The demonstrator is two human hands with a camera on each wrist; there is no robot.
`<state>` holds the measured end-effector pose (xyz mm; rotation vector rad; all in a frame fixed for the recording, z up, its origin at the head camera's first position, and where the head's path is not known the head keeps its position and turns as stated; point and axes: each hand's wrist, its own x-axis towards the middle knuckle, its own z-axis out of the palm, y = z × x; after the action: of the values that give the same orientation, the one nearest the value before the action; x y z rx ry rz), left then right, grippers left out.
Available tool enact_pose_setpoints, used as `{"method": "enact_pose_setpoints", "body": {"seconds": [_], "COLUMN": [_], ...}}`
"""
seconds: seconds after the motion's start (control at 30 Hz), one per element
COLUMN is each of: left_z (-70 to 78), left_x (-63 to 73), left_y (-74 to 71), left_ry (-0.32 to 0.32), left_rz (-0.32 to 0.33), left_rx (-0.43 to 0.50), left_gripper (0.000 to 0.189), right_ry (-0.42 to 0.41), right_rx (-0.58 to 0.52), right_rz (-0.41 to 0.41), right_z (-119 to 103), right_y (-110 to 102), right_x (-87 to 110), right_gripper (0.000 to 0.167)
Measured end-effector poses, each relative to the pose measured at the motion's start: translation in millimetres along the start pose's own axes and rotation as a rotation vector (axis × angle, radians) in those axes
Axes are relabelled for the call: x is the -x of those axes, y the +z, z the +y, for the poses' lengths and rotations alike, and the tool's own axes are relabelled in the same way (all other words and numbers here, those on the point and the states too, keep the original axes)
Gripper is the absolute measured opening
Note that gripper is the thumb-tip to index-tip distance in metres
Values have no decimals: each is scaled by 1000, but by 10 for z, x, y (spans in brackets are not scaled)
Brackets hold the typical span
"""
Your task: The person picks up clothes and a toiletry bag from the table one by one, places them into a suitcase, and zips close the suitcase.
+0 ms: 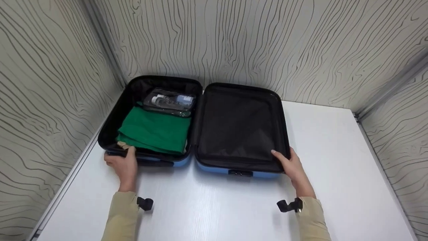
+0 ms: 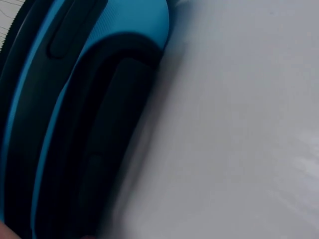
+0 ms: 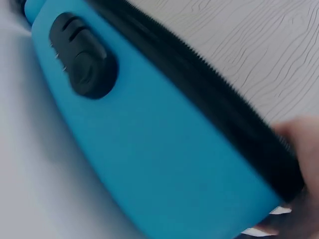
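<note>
A blue suitcase [image 1: 230, 124] with black lining lies opened flat in the head view. My left hand [image 1: 125, 167] grips the front left corner of its left half, thumb over the rim. On the right half, my right hand [image 1: 296, 170] holds the front right corner, thumb inside the edge. Folded green cloth [image 1: 153, 130] fills the front of the left half, a bit of beige fabric [image 1: 123, 145] showing beside it. Behind lies a clear travel pouch [image 1: 169, 103] with small bottles. The left wrist view shows a black side handle [image 2: 107, 124]; the right wrist view, a combination lock [image 3: 82, 57].
The suitcase stands on a white table [image 1: 207, 207], near the back wall [image 1: 234, 43] with its wood-grain pattern. A side wall [image 1: 53, 83] rises close to the left half. White tabletop extends in front and to the right.
</note>
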<state>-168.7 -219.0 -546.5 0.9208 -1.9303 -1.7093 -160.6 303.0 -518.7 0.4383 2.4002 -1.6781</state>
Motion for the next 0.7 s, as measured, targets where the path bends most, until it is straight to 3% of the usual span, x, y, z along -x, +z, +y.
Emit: {"method": "enact_pose_setpoints", "body": {"seconds": [0.13, 0.27, 0.5, 0.7], "left_z": [-16, -5, 10, -4], "left_x": [-10, -23, -34, -5], "left_y": [-5, -8, -51, -30], "left_ry": [-3, 6, 17, 39], "left_rz": [-6, -32, -49, -60], "left_rx": [-11, -13, -22, -35], "left_gripper": [95, 96, 95, 93], "right_ry": [13, 9, 14, 46], "right_rx": [-151, -265, -301, -329], "right_rz": [-109, -154, -191, -176], "right_z": [114, 161, 79, 46], "right_y": [-21, -41, -34, -43], "right_x": [34, 38, 13, 24], "right_gripper": [95, 89, 89, 87]}}
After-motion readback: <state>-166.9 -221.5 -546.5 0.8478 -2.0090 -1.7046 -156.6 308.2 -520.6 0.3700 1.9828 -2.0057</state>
